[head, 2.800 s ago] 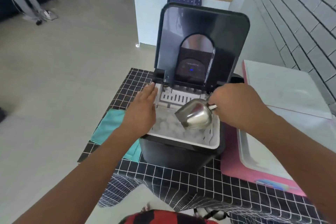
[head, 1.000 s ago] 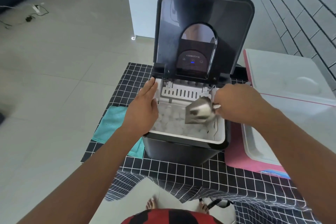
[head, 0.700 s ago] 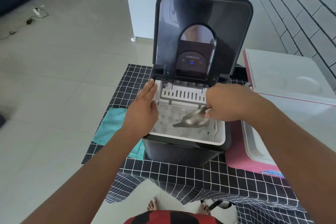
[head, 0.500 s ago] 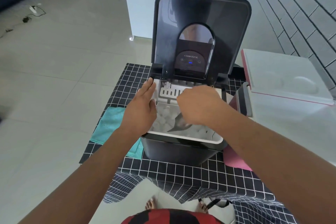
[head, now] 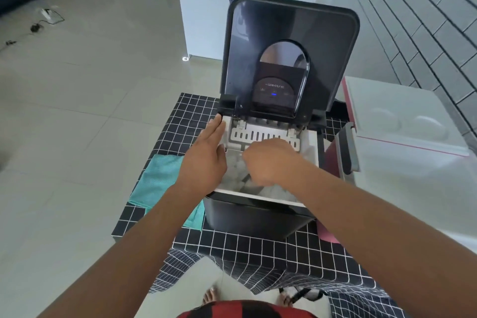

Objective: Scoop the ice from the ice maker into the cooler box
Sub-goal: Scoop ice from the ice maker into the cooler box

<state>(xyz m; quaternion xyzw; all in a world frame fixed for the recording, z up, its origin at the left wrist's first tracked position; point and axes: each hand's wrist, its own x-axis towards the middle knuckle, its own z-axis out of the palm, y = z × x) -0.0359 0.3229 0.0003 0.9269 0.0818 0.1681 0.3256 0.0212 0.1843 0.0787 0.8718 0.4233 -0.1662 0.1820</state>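
While buried in ice (head: 233,178), right grip (head: 271,162) around scoop (head: 246,180).

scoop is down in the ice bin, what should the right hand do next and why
Probably push the scoop forward and tip it up to load it: the right hand holds it low among the ice, while the left hand rests on the ice maker rim.

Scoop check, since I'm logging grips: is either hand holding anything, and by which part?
The right hand grips the metal scoop, seemingly by its hidden handle. The left hand rests flat on the ice maker rim, holding nothing.
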